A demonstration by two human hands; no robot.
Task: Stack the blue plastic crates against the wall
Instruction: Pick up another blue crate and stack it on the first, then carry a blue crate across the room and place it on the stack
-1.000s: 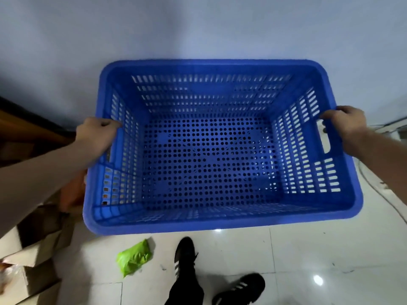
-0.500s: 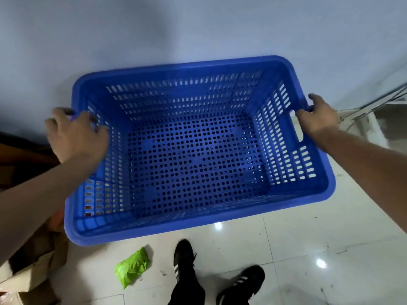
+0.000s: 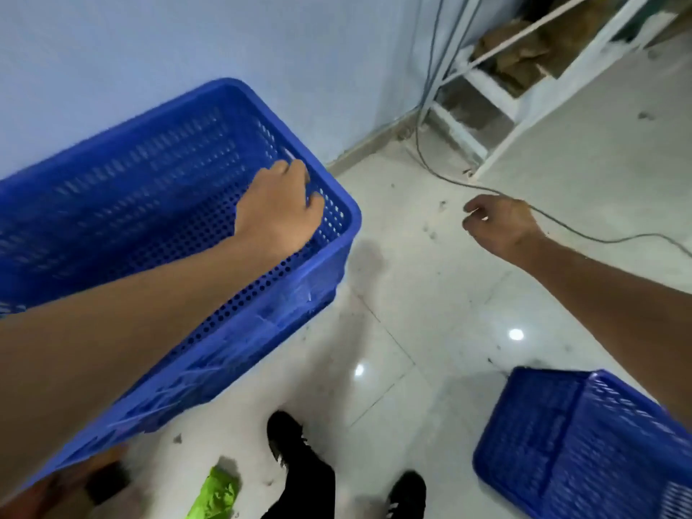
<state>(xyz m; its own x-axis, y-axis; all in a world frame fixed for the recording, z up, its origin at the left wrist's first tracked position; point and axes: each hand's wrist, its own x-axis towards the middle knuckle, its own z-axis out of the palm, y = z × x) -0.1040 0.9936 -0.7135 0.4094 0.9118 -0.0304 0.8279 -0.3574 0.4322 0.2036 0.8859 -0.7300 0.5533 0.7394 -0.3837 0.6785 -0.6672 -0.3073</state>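
Blue crate (image 3: 149, 204) lengthwise along wall (image 3: 149, 50)

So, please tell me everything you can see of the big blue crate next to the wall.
The big blue crate looks like moulded plastic, rectangular, with rounded corners and a thick rim. Its side walls have slots and its bottom has round holes. It is open at the top and empty, standing against the pale wall. It appears to sit on another blue crate, seen below its near side. The left hand reaches inside at its right end wall. The right hand is apart from it.
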